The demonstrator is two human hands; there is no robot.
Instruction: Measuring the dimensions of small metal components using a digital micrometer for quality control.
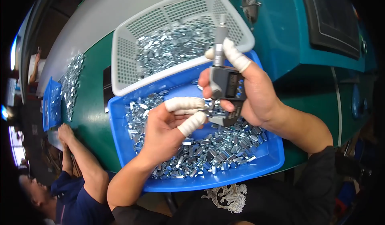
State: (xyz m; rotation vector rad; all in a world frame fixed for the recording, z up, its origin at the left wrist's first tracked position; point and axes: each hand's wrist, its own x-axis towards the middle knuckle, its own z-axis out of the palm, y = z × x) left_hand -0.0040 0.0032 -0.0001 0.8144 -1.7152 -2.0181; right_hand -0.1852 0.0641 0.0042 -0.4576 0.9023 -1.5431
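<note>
My right hand [256, 88] grips a digital micrometer [225, 84] with a dark frame, a small display and a silver barrel pointing up and away. White finger cots cover the thumb and a finger on that hand. With my left hand [168, 124], also in finger cots, I pinch a small shiny metal piece [205, 109] at the micrometer's jaws. Whether the jaws touch it I cannot tell. Both hands are above a blue plastic bin [120, 144] that holds many small silver metal pieces [224, 152].
A white perforated basket [120, 60] of similar pieces rests behind the blue bin. On the green table [90, 96], more pieces [72, 84] lie in a heap beside a small blue tray [52, 104]. A teal machine [276, 24] stands right. Another person [80, 181] sits at left.
</note>
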